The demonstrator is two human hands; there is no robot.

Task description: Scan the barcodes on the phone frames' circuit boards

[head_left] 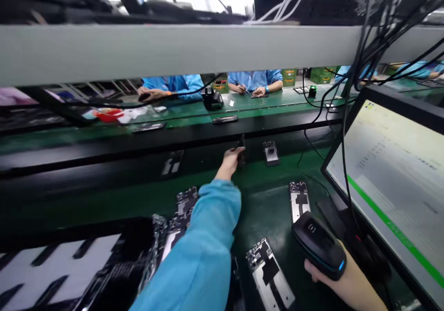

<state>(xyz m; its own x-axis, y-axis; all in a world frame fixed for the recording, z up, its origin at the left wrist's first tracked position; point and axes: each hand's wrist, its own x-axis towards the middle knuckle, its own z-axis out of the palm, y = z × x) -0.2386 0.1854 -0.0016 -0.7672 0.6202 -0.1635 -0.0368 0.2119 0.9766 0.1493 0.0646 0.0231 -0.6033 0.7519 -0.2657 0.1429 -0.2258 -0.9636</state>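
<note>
My left hand (229, 161) reaches out over the far part of the green bench, closed round a dark phone assembly (242, 150) held on edge. In my right hand (343, 278), at the lower right, is a black barcode scanner (319, 246) with a blue light. Just beyond the scanner lies an opened phone assembly (299, 200) with bare circuit board. Another opened phone (270, 274) rests on the bench between my arms. Several more phone assemblies (186, 202) lie partly hidden behind my left sleeve. Past my left hand, a phone assembly (271, 154) lies near the ledge.
A monitor (395, 177) with hanging black cables stands at right. A black tray (69, 260) with white slots is at lower left. A grey shelf beam (173, 47) crosses above. Beyond the dark ledge (194, 135), people in blue sleeves work at another green bench.
</note>
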